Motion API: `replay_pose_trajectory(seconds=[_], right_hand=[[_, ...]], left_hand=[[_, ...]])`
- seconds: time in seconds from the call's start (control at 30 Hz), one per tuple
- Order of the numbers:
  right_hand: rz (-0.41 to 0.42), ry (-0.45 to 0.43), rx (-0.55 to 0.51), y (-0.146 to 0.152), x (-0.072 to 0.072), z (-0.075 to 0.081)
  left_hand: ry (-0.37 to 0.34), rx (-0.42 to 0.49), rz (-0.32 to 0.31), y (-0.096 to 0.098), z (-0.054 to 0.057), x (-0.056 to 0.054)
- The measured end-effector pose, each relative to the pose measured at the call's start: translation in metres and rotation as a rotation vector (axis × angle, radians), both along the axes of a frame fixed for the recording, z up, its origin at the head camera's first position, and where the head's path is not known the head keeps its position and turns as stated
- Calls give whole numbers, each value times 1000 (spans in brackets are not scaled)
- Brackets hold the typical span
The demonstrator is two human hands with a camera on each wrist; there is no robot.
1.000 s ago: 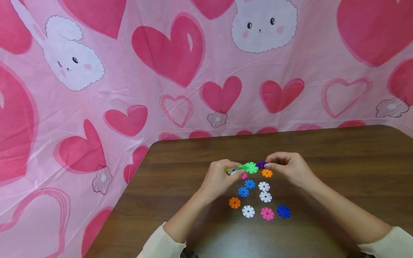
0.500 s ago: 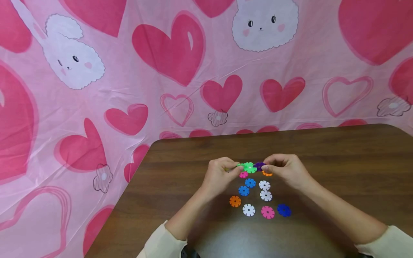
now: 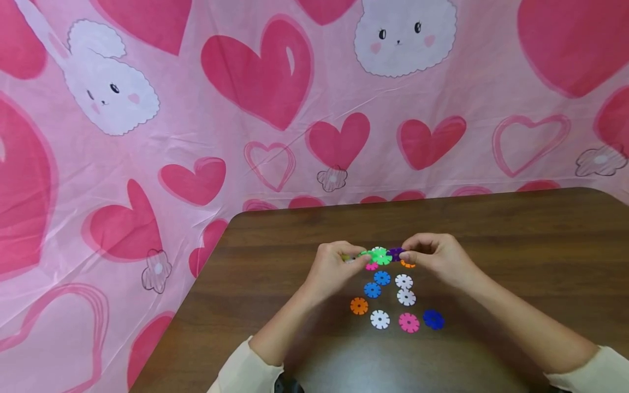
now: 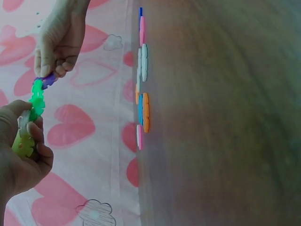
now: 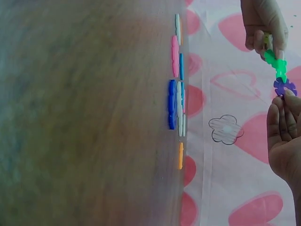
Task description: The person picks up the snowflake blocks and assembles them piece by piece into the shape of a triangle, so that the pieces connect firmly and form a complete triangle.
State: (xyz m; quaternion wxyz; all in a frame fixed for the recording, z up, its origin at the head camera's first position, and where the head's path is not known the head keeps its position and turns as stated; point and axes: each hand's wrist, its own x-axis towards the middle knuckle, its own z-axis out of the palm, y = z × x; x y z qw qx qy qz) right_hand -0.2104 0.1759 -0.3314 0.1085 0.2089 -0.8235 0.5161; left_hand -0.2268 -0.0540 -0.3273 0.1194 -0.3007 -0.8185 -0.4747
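Both hands hold a short chain of notched plastic snowflake discs above the table. My left hand [image 3: 334, 273] grips its left end, thumb and fingers round a yellow disc [image 4: 22, 145], a white disc [image 4: 23, 123] and a green part. The bright green disc [image 3: 381, 256] shows between the hands. A purple disc [image 3: 395, 254] meets its right edge, and my right hand [image 3: 442, 261] pinches that purple disc between thumb and fingertips. In the right wrist view the purple disc [image 5: 285, 88] overlaps the green disc [image 5: 281, 69]. The left fingers partly hide the yellow and white discs.
Loose discs lie flat on the brown table [image 3: 516, 240] below the hands: blue [image 3: 381, 278], white [image 3: 406, 297], orange [image 3: 359, 305], pink [image 3: 409, 322] and dark blue [image 3: 433, 319]. Behind the table hangs a pink heart-patterned cloth [image 3: 236, 120].
My right hand has shifted slightly left with the purple disc, closer to the green one. The left fingers now cover more of the yellow and white discs. The loose discs stay put.
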Motion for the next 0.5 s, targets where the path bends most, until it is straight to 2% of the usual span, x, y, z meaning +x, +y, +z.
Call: replay_pose_trajectory(seconds=[0.3, 0.4, 0.5], right_hand=[[-54, 41, -42, 5, -4, 0], [-89, 58, -76, 10, -6, 0], [-127, 66, -109, 12, -7, 2]], left_hand=[[-56, 65, 63, -3, 1, -1], [-149, 141, 88, -6, 2, -2], [-296, 241, 64, -5, 1, -4]])
